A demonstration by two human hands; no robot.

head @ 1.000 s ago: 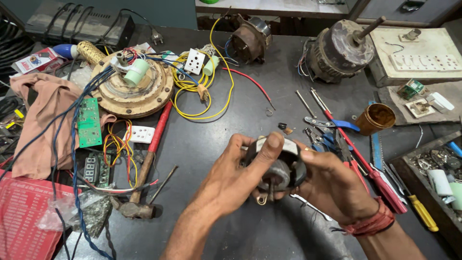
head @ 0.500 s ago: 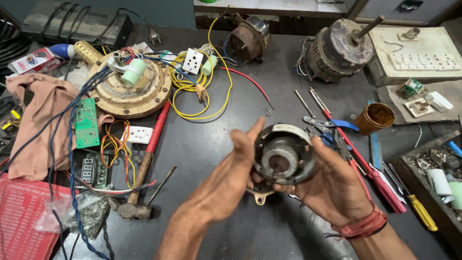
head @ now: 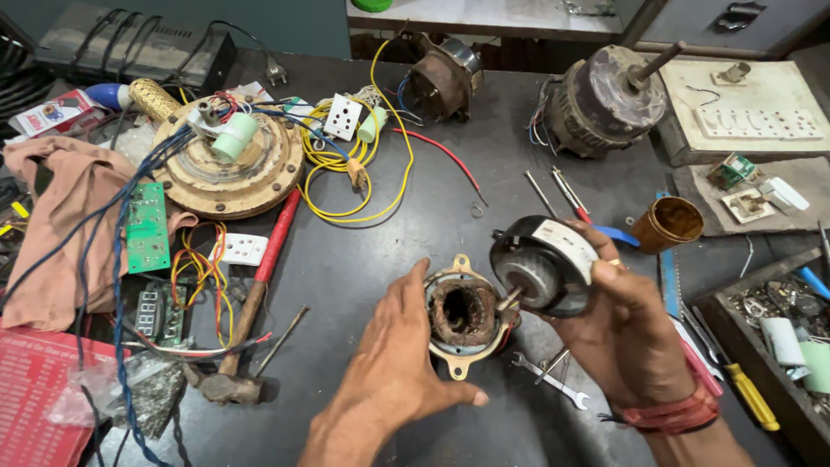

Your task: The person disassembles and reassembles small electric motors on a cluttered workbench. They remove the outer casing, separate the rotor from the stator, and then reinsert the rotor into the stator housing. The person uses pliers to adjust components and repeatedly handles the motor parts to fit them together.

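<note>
My left hand (head: 393,363) holds a rusty round motor end cover (head: 462,316) with brass-coloured lugs, its hollow inside facing me. My right hand (head: 635,333) grips the black motor body (head: 543,264), tilted, with its short shaft pointing toward the cover. The two parts are apart by a small gap. A red thread band sits on my right wrist. Both parts hang just above the dark workbench (head: 363,285).
A small spanner (head: 549,380) lies under the parts. A red-handled hammer (head: 251,303) lies left of my left hand. Screwdrivers (head: 562,192), a brown cup (head: 667,223), a round fan base (head: 226,164) with wires, circuit boards (head: 147,229) and two old motors (head: 605,99) surround the work area.
The motor was held whole in both hands. Now the end cover has come off into my left hand and the body has tilted up to the right.
</note>
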